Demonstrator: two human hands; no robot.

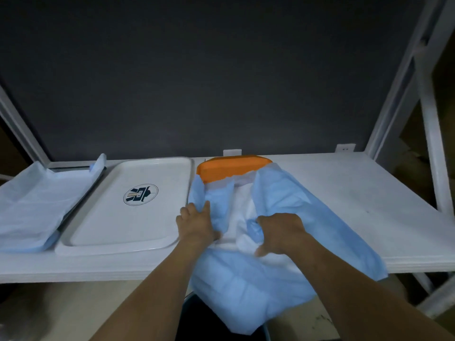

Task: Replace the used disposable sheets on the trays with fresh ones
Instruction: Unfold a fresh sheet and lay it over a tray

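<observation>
White shelf (344, 205) before dark wall (221, 82), left hand (197, 225) and right hand (280, 232) apparently clenched on blue sheet (295, 198).

The white shelf (344, 193) carries a sheet-covered tray (98, 175), a bare white tray (110, 217) and an orange tray (231, 166).

On white desk (344, 193), white tray (118, 225) – dark navy round emblem (140, 198). Right of it orange tray (231, 167), sheet (295, 205) light blue, white inside. Left – pale blue sheets (29, 205).
</observation>
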